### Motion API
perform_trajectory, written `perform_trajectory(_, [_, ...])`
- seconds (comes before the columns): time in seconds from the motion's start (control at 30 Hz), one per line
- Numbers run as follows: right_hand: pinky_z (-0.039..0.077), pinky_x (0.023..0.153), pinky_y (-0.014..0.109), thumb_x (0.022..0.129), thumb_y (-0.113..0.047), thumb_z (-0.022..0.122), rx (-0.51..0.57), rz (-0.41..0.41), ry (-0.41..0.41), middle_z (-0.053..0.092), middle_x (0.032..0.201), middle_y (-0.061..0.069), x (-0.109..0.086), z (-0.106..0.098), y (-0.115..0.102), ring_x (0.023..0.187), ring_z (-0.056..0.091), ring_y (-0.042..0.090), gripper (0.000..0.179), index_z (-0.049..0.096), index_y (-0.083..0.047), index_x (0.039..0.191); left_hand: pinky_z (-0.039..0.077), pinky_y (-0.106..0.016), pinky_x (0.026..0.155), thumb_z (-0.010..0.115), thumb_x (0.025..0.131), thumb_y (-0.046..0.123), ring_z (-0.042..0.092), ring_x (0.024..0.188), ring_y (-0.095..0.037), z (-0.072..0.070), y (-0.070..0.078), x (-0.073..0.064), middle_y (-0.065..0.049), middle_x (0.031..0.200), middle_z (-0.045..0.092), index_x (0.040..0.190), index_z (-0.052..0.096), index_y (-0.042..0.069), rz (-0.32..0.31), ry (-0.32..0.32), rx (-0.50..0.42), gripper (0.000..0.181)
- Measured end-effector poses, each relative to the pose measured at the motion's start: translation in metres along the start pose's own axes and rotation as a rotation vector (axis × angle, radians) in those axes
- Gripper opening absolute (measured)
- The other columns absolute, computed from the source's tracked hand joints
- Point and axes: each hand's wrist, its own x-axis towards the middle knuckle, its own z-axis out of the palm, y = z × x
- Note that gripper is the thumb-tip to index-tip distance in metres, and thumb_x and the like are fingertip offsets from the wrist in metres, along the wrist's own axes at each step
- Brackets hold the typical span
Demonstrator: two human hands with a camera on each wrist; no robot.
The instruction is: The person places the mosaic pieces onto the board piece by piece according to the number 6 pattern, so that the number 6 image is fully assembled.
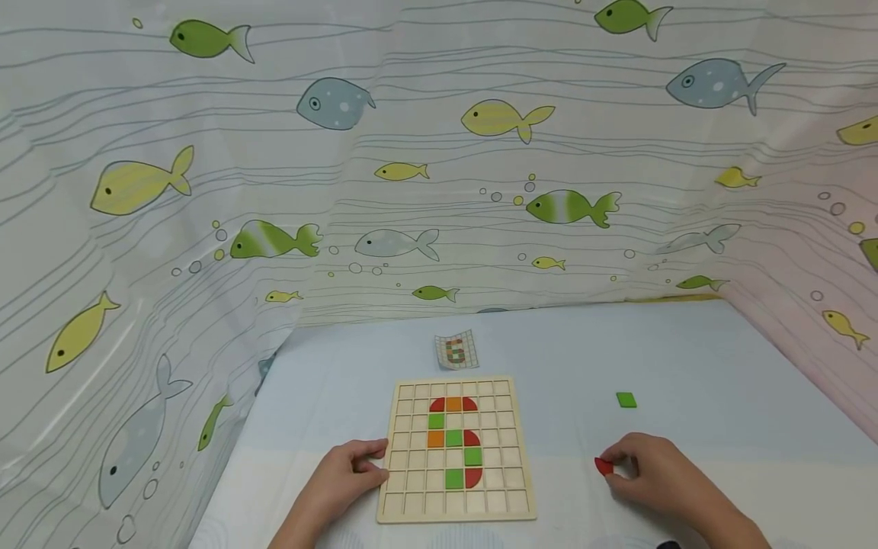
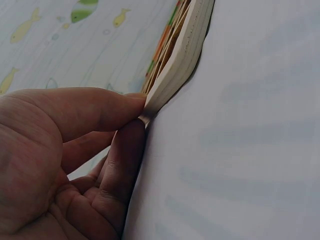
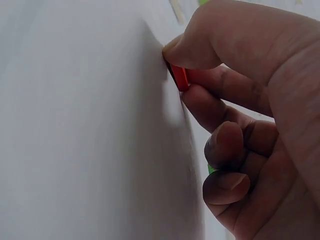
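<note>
A wooden grid board lies on the table with several red, orange and green tiles set in its squares, forming a curved figure. My left hand is at the board's left side, thumb and fingers pinching its edge; the left wrist view shows this grip on the board edge close up. To the right of the board, my right hand pinches a red rounded tile between thumb and fingers, low over the cloth. In the right wrist view the red tile shows edge-on, partly hidden by the thumb.
A green tile lies on the table beyond my right hand. Behind the board sits a small pattern card with a similar coloured figure on a grid. A fish-print curtain rises around the back and sides of the table.
</note>
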Motion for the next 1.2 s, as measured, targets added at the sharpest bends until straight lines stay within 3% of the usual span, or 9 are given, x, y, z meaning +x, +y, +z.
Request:
perform_trajectory(0.3, [0.048, 0.070, 0.027, 0.076, -0.019, 0.082, -0.012, 0.064, -0.016, 0.061, 0.087, -0.022, 0.010, 0.005, -0.016, 0.076, 0.051, 0.000, 0.019, 0.073, -0.027, 0.090, 0.049, -0.028, 0.069, 0.085, 0.078, 0.024, 0.063, 0.080, -0.015, 0.000, -0.002, 0.001, -0.004, 0.112, 0.069, 0.127, 0.067, 0.003, -0.004, 0.006, 0.002, 0.057])
perform_trajectory(0.57, [0.049, 0.072, 0.028, 0.077, -0.015, 0.079, 0.021, -0.058, 0.040, 0.059, 0.086, -0.025, 0.026, 0.012, -0.039, 0.080, 0.054, 0.001, 0.017, 0.073, -0.027, 0.089, 0.049, -0.028, 0.070, 0.085, 0.077, 0.025, 0.063, 0.081, -0.014, 0.000, -0.003, 0.001, -0.003, 0.113, 0.069, 0.127, 0.067, 0.004, 0.010, 0.002, 0.013, 0.057])
perform_trajectory(0.83, [0.051, 0.075, 0.029, 0.077, -0.015, 0.077, 0.032, -0.163, -0.002, 0.059, 0.087, -0.024, 0.045, 0.025, -0.068, 0.082, 0.057, 0.002, 0.016, 0.074, -0.023, 0.091, 0.049, -0.028, 0.071, 0.085, 0.078, 0.026, 0.063, 0.081, -0.014, -0.001, -0.005, 0.002, -0.003, 0.112, 0.069, 0.127, 0.067, 0.003, 0.021, -0.004, 0.002, 0.057])
perform_trajectory(1.2, [0.048, 0.072, 0.026, 0.077, -0.017, 0.077, 0.083, -0.210, -0.076, 0.058, 0.084, -0.021, 0.070, 0.040, -0.110, 0.079, 0.055, 0.006, 0.017, 0.076, -0.020, 0.093, 0.049, -0.028, 0.070, 0.085, 0.078, 0.024, 0.064, 0.081, -0.014, -0.001, -0.004, 0.000, -0.003, 0.111, 0.069, 0.125, 0.068, 0.003, 0.023, 0.001, -0.007, 0.055])
